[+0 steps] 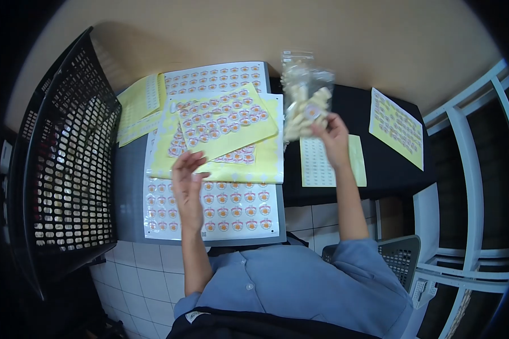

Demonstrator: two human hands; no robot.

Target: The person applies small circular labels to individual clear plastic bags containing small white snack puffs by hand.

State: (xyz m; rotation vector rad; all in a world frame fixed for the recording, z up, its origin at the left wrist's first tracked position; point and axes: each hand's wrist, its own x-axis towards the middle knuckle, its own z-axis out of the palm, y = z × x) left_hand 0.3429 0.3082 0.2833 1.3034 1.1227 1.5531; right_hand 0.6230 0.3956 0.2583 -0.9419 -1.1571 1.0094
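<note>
My right hand (335, 140) grips the lower right edge of a clear plastic bag (309, 104). Pale, elongated pieces fill the bag, and a small round label shows on its front. Behind it stands a second clear zip bag (291, 59), partly covered. My left hand (188, 174), fingers loosely curled and apart, is over the lower left of the sticker sheets with nothing visible in it. Nearest to it lies a tilted yellow sheet of round orange-and-pink stickers (229, 120), on top of other sheets.
A black perforated basket (76, 164) stands at the left. Large white sticker sheets (237, 223) cover much of the grey board (131, 186). On the black cloth (345, 104) lie a sheet of small labels (318, 164) and, farther right, another sticker sheet (396, 127). White metal bars (464, 169) rise at the right.
</note>
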